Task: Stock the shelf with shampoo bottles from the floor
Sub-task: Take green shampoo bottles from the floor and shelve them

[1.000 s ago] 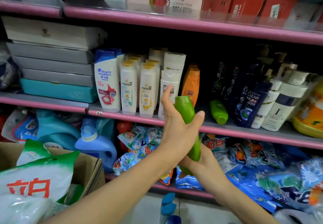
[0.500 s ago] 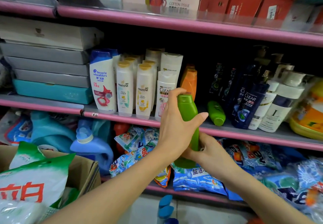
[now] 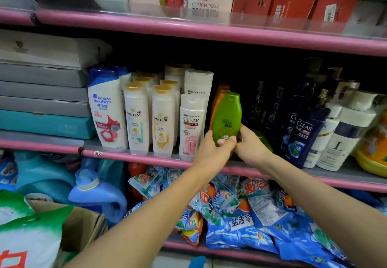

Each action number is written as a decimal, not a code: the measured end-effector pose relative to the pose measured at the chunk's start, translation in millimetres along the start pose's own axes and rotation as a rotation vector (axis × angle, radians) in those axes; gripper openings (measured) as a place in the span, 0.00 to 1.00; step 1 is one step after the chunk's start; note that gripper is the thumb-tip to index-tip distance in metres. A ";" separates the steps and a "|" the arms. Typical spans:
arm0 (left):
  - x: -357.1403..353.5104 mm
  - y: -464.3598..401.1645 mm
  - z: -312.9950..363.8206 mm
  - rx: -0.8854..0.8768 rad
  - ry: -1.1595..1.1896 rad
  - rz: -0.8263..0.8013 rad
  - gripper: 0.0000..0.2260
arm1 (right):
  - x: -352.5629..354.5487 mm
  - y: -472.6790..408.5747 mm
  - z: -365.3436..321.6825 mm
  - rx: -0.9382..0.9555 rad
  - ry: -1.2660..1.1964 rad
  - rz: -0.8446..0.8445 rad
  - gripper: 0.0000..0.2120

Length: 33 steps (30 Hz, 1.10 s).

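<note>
Standing upright at the front of the middle shelf (image 3: 209, 164), a green shampoo bottle (image 3: 227, 117) is held at its lower end by both hands. Left hand (image 3: 211, 152): fingers curled round the bottle's base from the left, thumb tip pressed across the lower front of the label. Right hand (image 3: 250, 145): fingers wrapped round the base from the right and behind. Whether the bottle's base touches the shelf cannot be told, since the hands cover it. Just behind it stands an orange bottle (image 3: 217, 98); just left, a white bottle with a pink label (image 3: 191, 127), then two white bottles with gold caps (image 3: 149, 119) and a white bottle with a blue cap (image 3: 106, 108). A second green bottle (image 3: 264, 140) lies on the shelf behind the right hand. Dark blue bottles (image 3: 301, 129) stand to the right. Below, on the lower shelf, lie blue detergent packets (image 3: 240, 215) and a blue jug (image 3: 94, 196).
</note>
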<state>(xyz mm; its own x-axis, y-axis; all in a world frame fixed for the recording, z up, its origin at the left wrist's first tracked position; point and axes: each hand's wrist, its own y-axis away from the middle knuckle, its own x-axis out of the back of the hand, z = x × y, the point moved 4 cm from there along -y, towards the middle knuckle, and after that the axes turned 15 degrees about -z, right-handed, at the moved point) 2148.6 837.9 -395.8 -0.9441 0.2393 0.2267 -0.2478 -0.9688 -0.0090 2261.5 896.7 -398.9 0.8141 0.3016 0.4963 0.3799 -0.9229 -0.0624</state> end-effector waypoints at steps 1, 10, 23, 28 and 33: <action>1.2 -5.1 -1.8 0.015 -0.010 0.012 0.16 | 0.4 -5.5 3.5 -0.004 0.001 -0.016 0.19; 4.5 -26.1 -17.4 0.079 -0.009 0.047 0.19 | 9.8 -17.4 21.3 -0.046 0.180 0.093 0.17; 1.7 -31.4 -20.5 0.118 -0.019 0.112 0.21 | 7.5 -20.7 25.5 -0.041 0.188 0.186 0.16; 2.1 -31.6 -19.8 0.127 -0.014 0.099 0.22 | 5.9 -20.5 25.6 -0.029 0.190 0.194 0.15; 1.4 -30.2 -19.2 0.116 -0.014 0.100 0.20 | 4.5 -18.8 25.0 -0.055 0.181 0.187 0.17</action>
<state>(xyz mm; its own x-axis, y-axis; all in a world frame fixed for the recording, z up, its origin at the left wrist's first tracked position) 2150.5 868.7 -413.9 -0.9594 0.1414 0.2442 -0.1253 -0.9889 0.0801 2269.0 921.4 -417.1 0.7745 0.0814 0.6273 0.2019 -0.9716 -0.1232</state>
